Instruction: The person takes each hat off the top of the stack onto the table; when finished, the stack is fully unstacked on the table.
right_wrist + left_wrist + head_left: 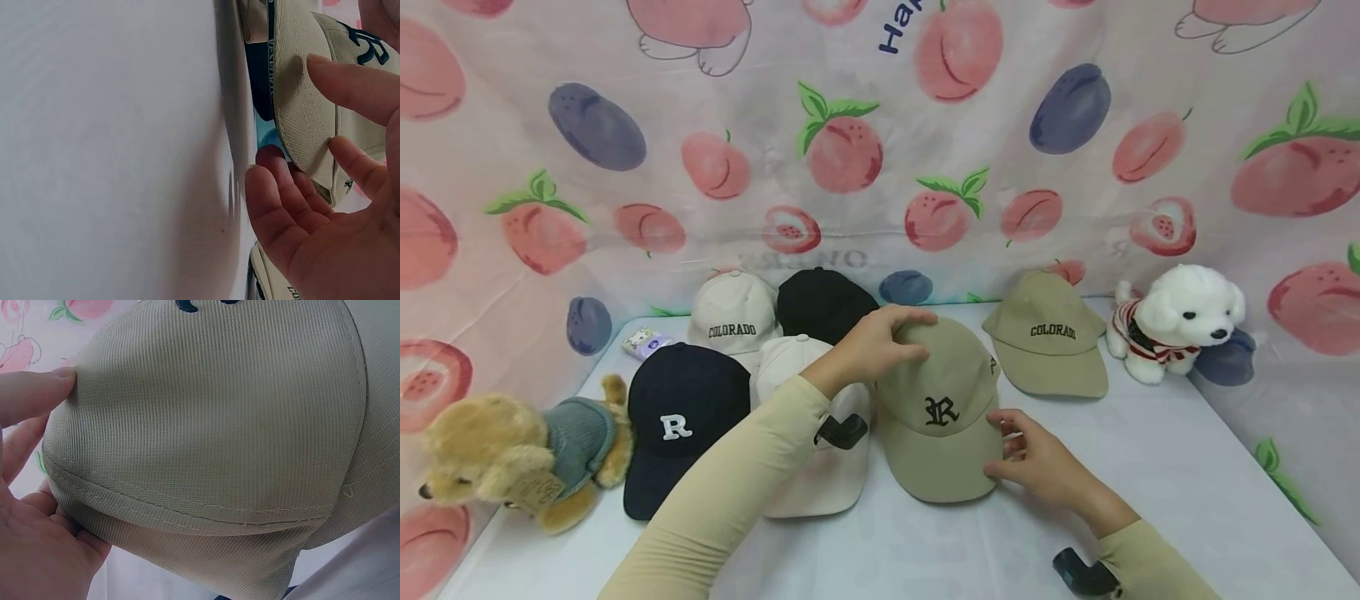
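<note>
A khaki baseball cap with a dark embroidered R faces me, its brim toward me. My left hand holds the crown at its upper left; in the left wrist view the thumb presses the fabric while the other fingers go behind the cap. My right hand grips the brim's right side. The right wrist view shows its thumb over the brim and several fingers curled around the edge, with the dark inner band showing beneath. A cream cap lies just left, partly hidden by my left arm.
A navy cap with a white R and a brown plush dog stand at left. Behind are a white cap and a black cap. A khaki Colorado cap and a white plush dog stand at right.
</note>
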A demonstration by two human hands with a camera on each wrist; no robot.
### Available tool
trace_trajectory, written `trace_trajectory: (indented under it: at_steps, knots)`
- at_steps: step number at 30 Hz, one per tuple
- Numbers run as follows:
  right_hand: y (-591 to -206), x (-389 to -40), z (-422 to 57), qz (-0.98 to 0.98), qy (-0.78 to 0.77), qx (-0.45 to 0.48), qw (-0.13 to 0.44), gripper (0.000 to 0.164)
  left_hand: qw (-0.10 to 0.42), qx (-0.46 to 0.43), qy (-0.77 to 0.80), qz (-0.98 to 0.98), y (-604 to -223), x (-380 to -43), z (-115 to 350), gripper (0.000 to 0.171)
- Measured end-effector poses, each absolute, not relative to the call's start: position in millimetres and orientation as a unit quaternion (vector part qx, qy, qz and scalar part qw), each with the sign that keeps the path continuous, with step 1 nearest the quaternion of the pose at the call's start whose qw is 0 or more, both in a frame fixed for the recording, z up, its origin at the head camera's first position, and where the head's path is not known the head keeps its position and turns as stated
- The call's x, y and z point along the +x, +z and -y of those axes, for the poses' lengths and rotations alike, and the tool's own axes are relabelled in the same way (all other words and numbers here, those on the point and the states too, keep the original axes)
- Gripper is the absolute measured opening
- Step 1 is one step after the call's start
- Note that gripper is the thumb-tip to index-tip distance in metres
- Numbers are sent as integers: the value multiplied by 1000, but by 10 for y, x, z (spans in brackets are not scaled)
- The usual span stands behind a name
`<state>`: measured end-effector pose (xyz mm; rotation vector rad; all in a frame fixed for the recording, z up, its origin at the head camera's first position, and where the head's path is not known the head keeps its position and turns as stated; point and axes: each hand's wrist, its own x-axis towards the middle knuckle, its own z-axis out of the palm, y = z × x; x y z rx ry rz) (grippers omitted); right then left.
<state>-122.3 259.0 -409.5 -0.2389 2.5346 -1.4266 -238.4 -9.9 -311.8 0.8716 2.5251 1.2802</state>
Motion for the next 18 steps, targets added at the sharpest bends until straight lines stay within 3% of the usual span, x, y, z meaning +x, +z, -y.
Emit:
trace_trajectory:
  at_steps: [18]
  knots:
    - [-4100,-1239,-2553,-872,-457,-102,144,74,98,303,420,-850,-3199,-2427,45,44]
